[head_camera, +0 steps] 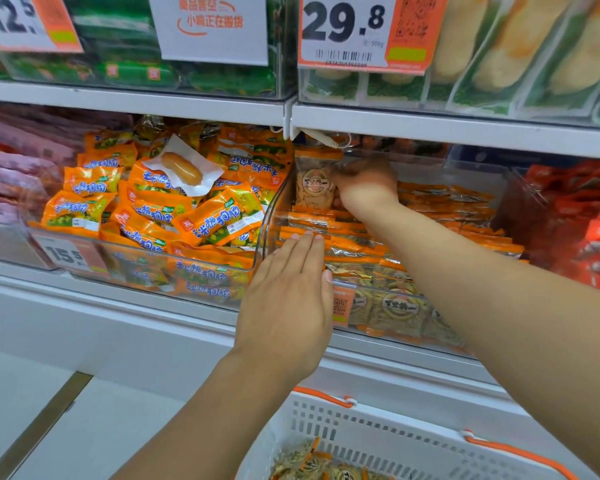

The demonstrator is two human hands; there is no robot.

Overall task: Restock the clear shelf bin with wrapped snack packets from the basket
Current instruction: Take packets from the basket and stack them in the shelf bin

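Note:
The clear shelf bin (pixel 378 330) sits on the middle shelf, packed with stacked orange-edged snack packets (pixel 440 206). Deep inside it, at the back left, my right hand (pixel 364 185) grips one upright snack packet (pixel 314 183) with a round label. My left hand (pixel 288 299) lies flat with fingers together against the bin's front left corner, holding nothing. At the bottom of the view a white basket (pixel 388 431) with orange handles holds more of the same packets (pixel 312 462).
A neighbouring clear bin (pixel 174 285) to the left is heaped with orange sausage packets, one white-wrapped sausage (pixel 182 168) on top. Red packets (pixel 582 230) fill the bin to the right. The upper shelf edge (pixel 430 128) and hanging price tags (pixel 361 29) sit close above.

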